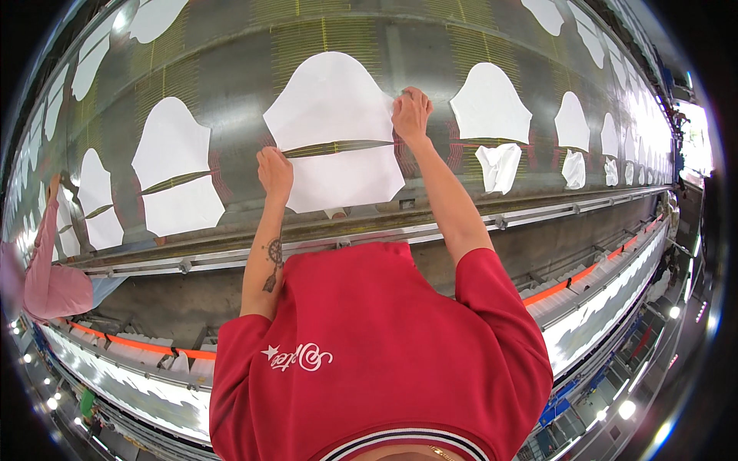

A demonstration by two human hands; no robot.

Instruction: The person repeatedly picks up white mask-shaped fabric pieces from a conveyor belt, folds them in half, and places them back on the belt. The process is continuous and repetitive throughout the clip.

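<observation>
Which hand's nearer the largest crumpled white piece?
Right. The right hand is up and left of the crumpled piece; the left hand is much farther left.

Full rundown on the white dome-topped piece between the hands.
The dome-topped piece is white, like thin fabric: rounded top, flaring sides, slightly bowed lower edge. It lies flat on the dark table, a narrow gap above the lower white piece. The left grip is by its lower-left corner, the right grip at its right edge; contact is unclear.
</observation>
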